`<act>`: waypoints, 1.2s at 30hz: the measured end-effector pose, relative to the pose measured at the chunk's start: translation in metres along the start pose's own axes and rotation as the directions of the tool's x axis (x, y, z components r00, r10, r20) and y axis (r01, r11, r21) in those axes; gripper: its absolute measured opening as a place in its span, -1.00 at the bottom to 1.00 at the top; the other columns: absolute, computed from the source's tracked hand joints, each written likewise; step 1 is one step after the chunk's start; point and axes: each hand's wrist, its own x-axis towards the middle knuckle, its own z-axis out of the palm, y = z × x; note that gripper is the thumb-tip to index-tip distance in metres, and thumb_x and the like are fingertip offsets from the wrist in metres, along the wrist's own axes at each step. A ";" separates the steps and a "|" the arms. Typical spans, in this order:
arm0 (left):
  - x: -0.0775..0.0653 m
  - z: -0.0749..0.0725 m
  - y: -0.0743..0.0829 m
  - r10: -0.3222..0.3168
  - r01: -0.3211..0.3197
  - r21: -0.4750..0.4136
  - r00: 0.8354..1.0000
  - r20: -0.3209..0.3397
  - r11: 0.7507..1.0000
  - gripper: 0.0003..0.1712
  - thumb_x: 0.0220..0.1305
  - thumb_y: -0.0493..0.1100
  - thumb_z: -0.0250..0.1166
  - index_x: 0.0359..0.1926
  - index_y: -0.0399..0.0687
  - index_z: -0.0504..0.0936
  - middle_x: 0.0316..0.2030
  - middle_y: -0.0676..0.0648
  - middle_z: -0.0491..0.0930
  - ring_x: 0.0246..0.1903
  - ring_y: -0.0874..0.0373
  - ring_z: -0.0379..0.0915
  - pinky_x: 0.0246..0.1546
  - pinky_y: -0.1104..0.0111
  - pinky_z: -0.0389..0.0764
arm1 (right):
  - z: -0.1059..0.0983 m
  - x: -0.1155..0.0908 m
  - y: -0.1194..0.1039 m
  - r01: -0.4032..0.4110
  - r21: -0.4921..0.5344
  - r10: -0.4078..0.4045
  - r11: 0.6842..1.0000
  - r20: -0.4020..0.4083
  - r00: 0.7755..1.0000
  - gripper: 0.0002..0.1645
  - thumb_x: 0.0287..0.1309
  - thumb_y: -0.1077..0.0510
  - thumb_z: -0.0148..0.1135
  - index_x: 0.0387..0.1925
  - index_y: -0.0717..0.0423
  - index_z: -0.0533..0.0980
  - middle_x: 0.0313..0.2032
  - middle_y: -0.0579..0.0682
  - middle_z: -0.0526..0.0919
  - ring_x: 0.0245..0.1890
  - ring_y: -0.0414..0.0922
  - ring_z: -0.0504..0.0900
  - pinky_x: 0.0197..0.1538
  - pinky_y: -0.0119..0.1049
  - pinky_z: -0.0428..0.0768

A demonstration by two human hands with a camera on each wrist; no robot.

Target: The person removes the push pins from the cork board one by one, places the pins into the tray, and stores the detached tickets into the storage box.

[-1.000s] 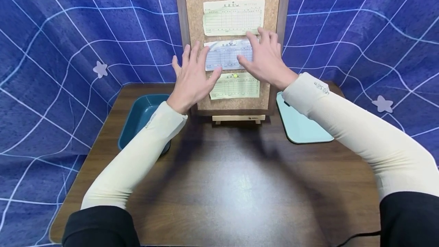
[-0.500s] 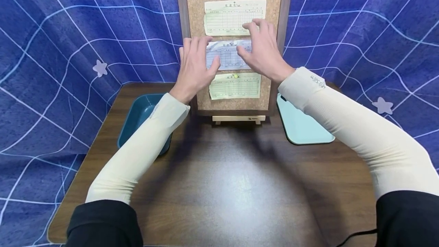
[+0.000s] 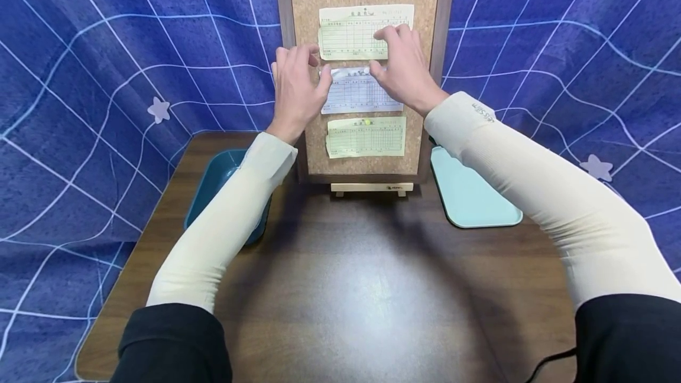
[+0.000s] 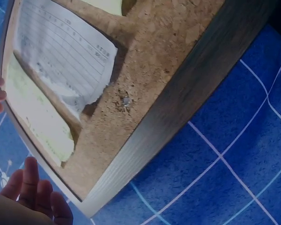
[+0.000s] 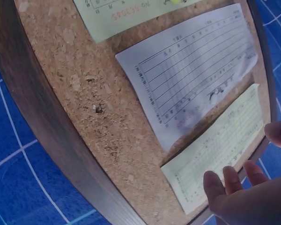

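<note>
A framed cork board point(image 3: 314, 164) stands upright, bearing three printed slips: a pale green one point(image 3: 346, 34) on top, a bluish-white one point(image 3: 346, 99) in the middle and another green one point(image 3: 367, 139) below with a yellow pushpin point(image 3: 367, 122). My left hand point(image 3: 297, 87), fingers bent and thumb apart, is at the left side of the top two slips. Opposite it, my right hand point(image 3: 407, 70) covers their right parts. Neither hand holds anything visible. In the left wrist view the middle slip point(image 4: 68, 44) curls off the cork. Whether fingertips touch paper is unclear.
A teal tray point(image 3: 204, 185) stands left of the board, partly behind my left sleeve. On the right lies a light turquoise tray point(image 3: 473, 200). A small wooden easel point(image 3: 372, 187) supports the board on the brown table point(image 3: 340, 288). Blue curtain point(image 3: 213, 34) hangs behind.
Both hands have moved up the board slightly, the left one also a little leftward. Their fingers have bent more. The slips stay in place on the cork.
</note>
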 end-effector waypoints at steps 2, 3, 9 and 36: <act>0.002 0.001 -0.002 -0.021 0.021 0.018 1.000 0.006 1.000 -0.63 0.27 -0.03 0.14 -0.01 -0.16 0.52 -0.27 -0.03 0.53 -0.14 0.00 0.24 -0.13 0.21 0.19 | 0.001 0.004 0.001 -0.014 -0.003 0.014 1.000 0.011 1.000 -0.43 0.24 0.10 0.06 0.26 0.14 0.27 0.18 0.10 0.29 0.12 0.00 0.20 0.13 -0.25 0.20; 0.003 0.001 -0.003 -0.031 0.030 0.028 0.999 0.010 0.999 -0.63 0.27 -0.03 0.14 -0.01 -0.16 0.52 -0.27 -0.03 0.52 -0.13 0.00 0.24 -0.12 0.21 0.19 | 0.001 0.005 0.002 -0.022 -0.003 0.022 1.000 0.017 1.000 -0.43 0.25 0.10 0.04 0.27 0.13 0.27 0.19 0.08 0.29 0.14 -0.01 0.20 0.15 -0.26 0.20; 0.009 0.004 -0.008 -0.061 0.059 0.077 0.998 0.032 0.995 -0.62 0.28 -0.02 0.15 0.01 -0.15 0.53 -0.26 -0.05 0.51 -0.10 -0.02 0.23 -0.11 0.21 0.17 | 0.005 0.009 0.005 -0.023 0.040 0.021 0.999 0.048 0.999 -0.44 0.28 0.11 0.02 0.28 0.15 0.25 0.22 0.04 0.34 0.25 -0.10 0.24 0.25 -0.34 0.15; 0.038 0.024 -0.008 -0.355 0.328 0.168 0.918 0.174 0.930 -0.45 0.33 0.13 0.02 0.26 0.03 0.36 0.09 -0.02 0.37 0.12 0.08 0.10 0.04 0.26 0.13 | -0.003 0.058 0.000 -0.101 0.132 0.104 0.986 -0.019 0.994 -0.50 0.29 0.29 -0.09 0.26 0.09 0.31 0.18 -0.03 0.40 0.06 -0.21 0.45 0.02 -0.46 0.40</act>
